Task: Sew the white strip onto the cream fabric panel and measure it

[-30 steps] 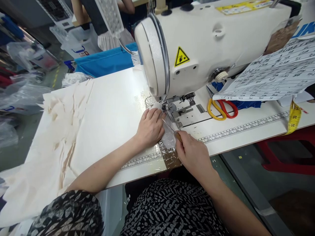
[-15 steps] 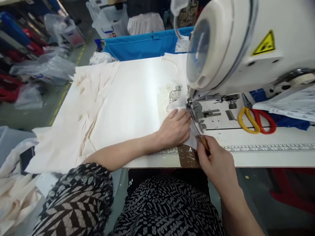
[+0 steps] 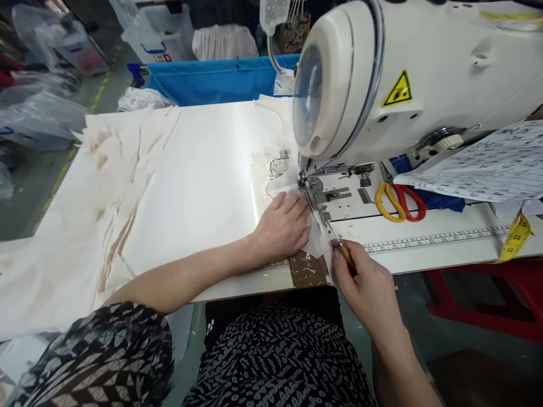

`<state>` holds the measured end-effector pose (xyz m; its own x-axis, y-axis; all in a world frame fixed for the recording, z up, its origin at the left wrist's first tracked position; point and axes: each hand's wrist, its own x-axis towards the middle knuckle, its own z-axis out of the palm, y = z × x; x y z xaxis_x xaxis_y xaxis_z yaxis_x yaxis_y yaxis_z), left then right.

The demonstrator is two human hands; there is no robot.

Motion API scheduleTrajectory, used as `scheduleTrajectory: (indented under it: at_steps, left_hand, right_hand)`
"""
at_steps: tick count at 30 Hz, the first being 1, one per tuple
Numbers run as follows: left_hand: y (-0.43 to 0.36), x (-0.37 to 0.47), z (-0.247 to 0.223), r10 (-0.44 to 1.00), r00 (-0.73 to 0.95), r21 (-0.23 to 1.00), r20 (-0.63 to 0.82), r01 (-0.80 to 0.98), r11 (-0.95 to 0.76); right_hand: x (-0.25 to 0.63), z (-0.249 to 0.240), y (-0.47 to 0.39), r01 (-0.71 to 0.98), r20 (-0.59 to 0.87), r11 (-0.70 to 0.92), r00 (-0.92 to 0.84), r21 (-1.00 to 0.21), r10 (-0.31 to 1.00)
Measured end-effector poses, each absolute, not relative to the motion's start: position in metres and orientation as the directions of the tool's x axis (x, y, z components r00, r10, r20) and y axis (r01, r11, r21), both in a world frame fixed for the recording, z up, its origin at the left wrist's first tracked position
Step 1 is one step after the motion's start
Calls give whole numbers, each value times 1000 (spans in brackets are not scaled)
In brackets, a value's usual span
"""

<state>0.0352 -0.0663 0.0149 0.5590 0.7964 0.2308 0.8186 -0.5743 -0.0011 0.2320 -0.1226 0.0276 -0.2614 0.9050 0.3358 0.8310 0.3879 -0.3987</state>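
A small white cloth piece (image 3: 316, 240) lies under the needle area of the white sewing machine (image 3: 339, 73). My left hand (image 3: 283, 226) rests flat on that cloth, fingers spread, just left of the presser foot (image 3: 302, 182). Between the thumb and fingers of my right hand (image 3: 367, 282) is a thin metal tool with a wooden handle (image 3: 347, 255). Its shaft points up and left toward the foot, along the cloth's right side. The cloth's near edge reaches my right fingertips.
Pale cloth pieces (image 3: 114, 186) are heaped on the table's left. Scissors with yellow and red handles (image 3: 401, 202) lie right of the needle plate, near printed sheets (image 3: 487, 164). A yellow tape measure (image 3: 515, 234) hangs at the right; a blue cloth bin (image 3: 203, 82) stands behind the table.
The view has shifted to the right. The fingers of my left hand are more spread, with the thumb further out. My right hand still holds the wooden-handled tool, a little further from the left hand.
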Motion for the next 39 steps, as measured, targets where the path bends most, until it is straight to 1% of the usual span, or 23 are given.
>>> scheduleTrajectory:
  at_steps: [5, 10, 15, 23, 33, 36, 39]
  left_hand:
    - [-69, 36, 19, 802, 565, -27, 193, 821, -571]
    - [-68, 35, 17, 795, 569, -44, 211, 818, -574]
    - [-70, 36, 15, 792, 555, -33, 253, 824, -566]
    - [-74, 37, 16, 775, 574, -58, 265, 812, -581]
    - [-75, 38, 15, 776, 577, -29, 254, 806, -591]
    - [-75, 38, 14, 778, 582, -20, 237, 803, -595]
    - [-74, 37, 14, 782, 581, -15, 227, 805, -593]
  right_hand:
    - [252, 29, -126, 812, 322, 340, -199, -474, 925]
    - [260, 23, -126, 809, 300, 285, -142, -514, 943]
    - [261, 22, -125, 812, 260, 257, -135, -524, 956]
    - [261, 24, -125, 805, 256, 258, -137, -535, 957]
    - [261, 23, -125, 797, 247, 238, -116, -555, 962]
    - [260, 24, -126, 782, 227, 215, -96, -586, 969]
    - [259, 25, -129, 744, 191, 161, -46, -649, 980]
